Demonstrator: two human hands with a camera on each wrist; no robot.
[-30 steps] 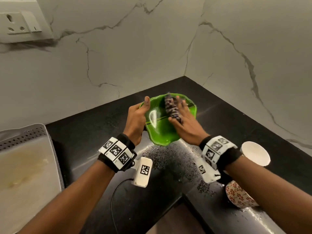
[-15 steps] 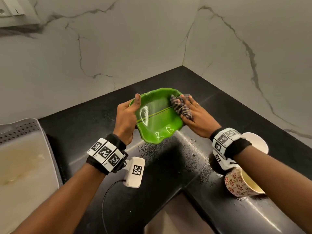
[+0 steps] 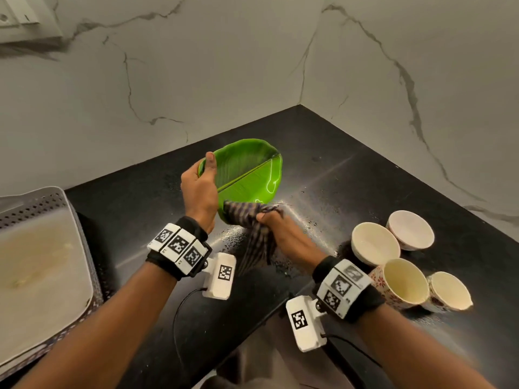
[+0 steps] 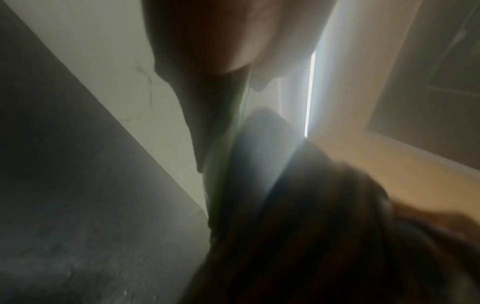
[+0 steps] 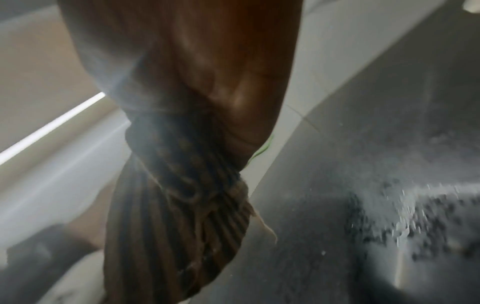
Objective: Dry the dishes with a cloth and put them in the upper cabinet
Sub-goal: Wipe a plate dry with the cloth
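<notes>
A green leaf-shaped plate [image 3: 248, 172] is tilted up above the black counter. My left hand [image 3: 200, 189] grips its left rim, thumb on the inner face. My right hand [image 3: 276, 224] holds a bunched dark striped cloth [image 3: 248, 217] against the plate's near lower edge; the cloth's tail hangs down. In the right wrist view the cloth [image 5: 182, 185] is wrapped in my palm, with a sliver of green plate [image 5: 262, 151] beyond it. The left wrist view is blurred; a green plate edge [image 4: 221, 160] runs between dark fingers.
Several cream cups [image 3: 404, 282] with floral outsides stand on the wet black counter [image 3: 351, 175] at the right. A grey perforated tray [image 3: 42, 248] sits at the left. Marble walls meet in the corner behind. Water drops lie below the plate.
My right hand with the cloth has slid from the plate's upper right down to its near lower edge. The plate has turned in my left hand. The view has pulled back, showing more cups.
</notes>
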